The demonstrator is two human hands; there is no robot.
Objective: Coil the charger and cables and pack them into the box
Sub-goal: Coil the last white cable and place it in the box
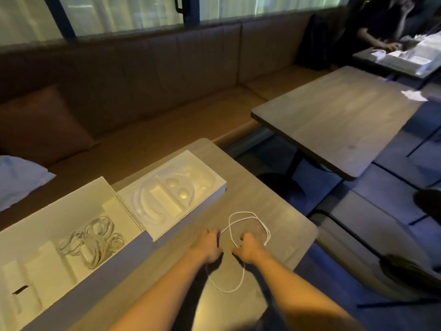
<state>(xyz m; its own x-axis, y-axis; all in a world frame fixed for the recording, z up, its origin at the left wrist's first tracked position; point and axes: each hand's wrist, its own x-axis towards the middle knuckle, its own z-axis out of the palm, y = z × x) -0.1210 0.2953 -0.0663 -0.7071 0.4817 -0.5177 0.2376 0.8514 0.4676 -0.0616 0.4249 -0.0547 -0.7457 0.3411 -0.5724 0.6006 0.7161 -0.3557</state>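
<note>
A white cable [256, 222] lies in loose loops on the grey table [274, 206], one loop beyond my hands and one sagging back between my forearms. My left hand [210, 244] grips one stretch of it, fingers curled. My right hand [249, 246] holds the cable a short way to the right, fingers curled round it. To the left stands an open white box [28, 237] with several coiled white cables and a charger [93, 240] inside. Next to it lies a white moulded tray [171, 194] with empty recesses.
A brown bench seat [143, 91] runs behind the table, with a cushion [40, 123] at the left. A second grey table [338, 120] stands to the right across a gap. A person sits at a far table [393, 60] at the top right.
</note>
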